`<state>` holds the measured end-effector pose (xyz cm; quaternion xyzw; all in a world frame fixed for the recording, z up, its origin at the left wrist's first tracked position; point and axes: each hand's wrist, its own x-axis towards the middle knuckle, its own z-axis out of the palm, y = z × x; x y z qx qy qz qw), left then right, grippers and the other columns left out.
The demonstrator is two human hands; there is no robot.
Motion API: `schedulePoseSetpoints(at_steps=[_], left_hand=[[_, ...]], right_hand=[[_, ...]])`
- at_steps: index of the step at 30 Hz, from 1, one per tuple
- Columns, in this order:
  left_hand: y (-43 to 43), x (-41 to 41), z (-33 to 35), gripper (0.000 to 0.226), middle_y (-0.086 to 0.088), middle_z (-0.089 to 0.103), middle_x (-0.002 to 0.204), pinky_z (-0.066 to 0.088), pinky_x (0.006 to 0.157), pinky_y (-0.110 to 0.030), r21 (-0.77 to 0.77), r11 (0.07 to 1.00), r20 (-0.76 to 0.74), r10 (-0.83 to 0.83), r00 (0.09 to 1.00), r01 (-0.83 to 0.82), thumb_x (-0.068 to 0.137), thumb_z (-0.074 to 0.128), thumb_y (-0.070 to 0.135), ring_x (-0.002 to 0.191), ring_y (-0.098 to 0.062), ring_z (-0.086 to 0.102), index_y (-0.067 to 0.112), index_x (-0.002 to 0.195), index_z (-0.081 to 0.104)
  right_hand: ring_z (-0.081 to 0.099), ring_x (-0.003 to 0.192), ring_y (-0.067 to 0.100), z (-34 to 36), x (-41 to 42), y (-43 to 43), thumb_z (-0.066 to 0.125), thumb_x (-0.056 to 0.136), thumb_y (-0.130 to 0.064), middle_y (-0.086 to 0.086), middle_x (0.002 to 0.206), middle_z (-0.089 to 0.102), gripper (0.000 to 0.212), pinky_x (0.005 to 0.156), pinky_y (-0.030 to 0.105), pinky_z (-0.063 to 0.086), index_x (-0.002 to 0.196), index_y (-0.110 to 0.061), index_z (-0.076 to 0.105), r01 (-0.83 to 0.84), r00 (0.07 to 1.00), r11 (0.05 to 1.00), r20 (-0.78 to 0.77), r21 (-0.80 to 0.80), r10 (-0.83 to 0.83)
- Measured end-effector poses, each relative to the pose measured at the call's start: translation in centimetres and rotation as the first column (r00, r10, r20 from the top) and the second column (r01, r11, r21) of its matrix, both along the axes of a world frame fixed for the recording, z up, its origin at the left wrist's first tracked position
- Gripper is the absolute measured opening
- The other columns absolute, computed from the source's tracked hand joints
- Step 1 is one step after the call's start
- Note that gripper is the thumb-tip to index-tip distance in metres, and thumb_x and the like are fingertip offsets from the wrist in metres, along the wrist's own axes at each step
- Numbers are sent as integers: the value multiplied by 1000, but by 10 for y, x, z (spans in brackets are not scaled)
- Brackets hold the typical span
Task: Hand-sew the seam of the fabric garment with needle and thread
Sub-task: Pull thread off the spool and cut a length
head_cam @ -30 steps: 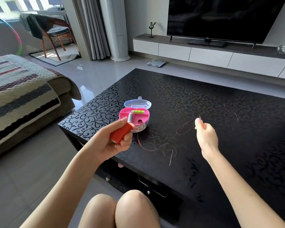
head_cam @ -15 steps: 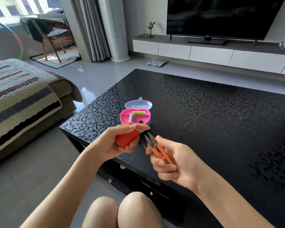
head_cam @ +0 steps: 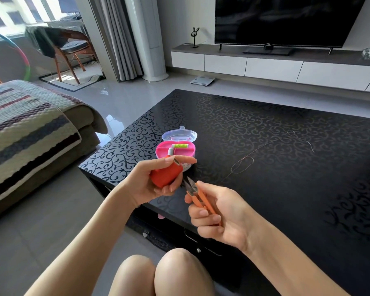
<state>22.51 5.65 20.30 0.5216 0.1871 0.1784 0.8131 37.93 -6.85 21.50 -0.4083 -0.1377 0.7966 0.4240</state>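
Gripping fat orange-red thread spool (head_cam: 166, 175) in left hand (head_cam: 144, 185), small orange snips (head_cam: 198, 194) in right hand (head_cam: 222, 214), blades apart; thin reddish thread (head_cam: 253, 161) lying slack on black table (head_cam: 265, 120), looped once

— What colour was the thread spool (head_cam: 166, 175)?
— Orange-red. The thread snips (head_cam: 201, 198) had orange handles.
— And the sewing box (head_cam: 175, 153)?
— Pink, with a clear lid and a lime-green spool (head_cam: 181, 146) inside.
— The coffee table (head_cam: 265, 135)?
— Glossy black, patterned with scrolling vines. The sofa cover (head_cam: 19, 129) was cream with grey and maroon stripes.
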Motion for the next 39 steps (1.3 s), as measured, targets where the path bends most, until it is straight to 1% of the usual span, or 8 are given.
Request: schedulePoseSetpoints(at_steps=[12,18,20,24,29,32,36,39], left_hand=[[0,11,0,68,-11,51,57,33,36,-16,42,999,-8,24,1000,-23,66,80,43,42,-13,42,3,118,63],[-2,11,-2,71,-12,50,56,29,37,-17,28,998,3,47,999,-47,64,81,42,41,-12,42,4,121,61],[-5,10,-7,75,-11,50,56,32,38,-16,15,999,5,47,999,-47,65,81,42,41,-12,42,3,125,59],[-10,7,-15,71,-13,54,57,39,41,-19,5,999,-21,41,999,-41,58,83,41,43,-15,45,8,119,66],[-17,13,-18,65,-20,65,69,43,49,-25,1,1000,-75,4,997,-4,51,79,38,52,-27,56,19,112,72],[-19,19,-21,62,-20,61,65,48,55,-31,-49,999,-62,-11,998,8,53,75,31,55,-31,57,19,114,70],[-26,27,-23,59,-15,52,56,45,52,-30,-67,998,-48,4,999,-7,59,63,21,49,-28,53,22,118,65],[-31,31,-22,55,-13,52,55,45,53,-31,-32,999,-53,34,998,-36,69,63,27,49,-27,53,22,124,61]], right_hand=[[22,30,5,-3,1,5,33,102,-36,0,47,31,40,28,13,15,79,-6,49,75,997,997,-20,-16,-75],[22,30,5,0,6,13,34,101,-35,-1,47,31,42,28,13,14,74,-7,50,146,988,989,-51,32,-144],[22,30,4,2,10,14,34,101,-35,-1,47,30,42,28,14,13,74,-7,50,160,985,986,-67,46,-156],[21,31,4,5,16,14,34,102,-33,-1,49,29,42,28,14,14,76,-5,50,181,983,981,-48,75,-178],[21,32,5,8,22,13,33,102,-33,-1,50,28,41,30,13,14,76,-6,50,179,983,979,12,98,-181],[21,32,5,9,24,12,33,102,-33,-1,49,29,41,29,13,14,76,-6,50,165,984,980,52,111,-172],[21,32,4,11,24,11,34,102,-33,-1,49,29,40,28,14,15,78,-6,50,149,983,981,94,123,-161],[21,32,4,12,25,11,34,103,-34,-1,49,29,41,28,14,15,78,-6,50,145,980,981,115,130,-160]])
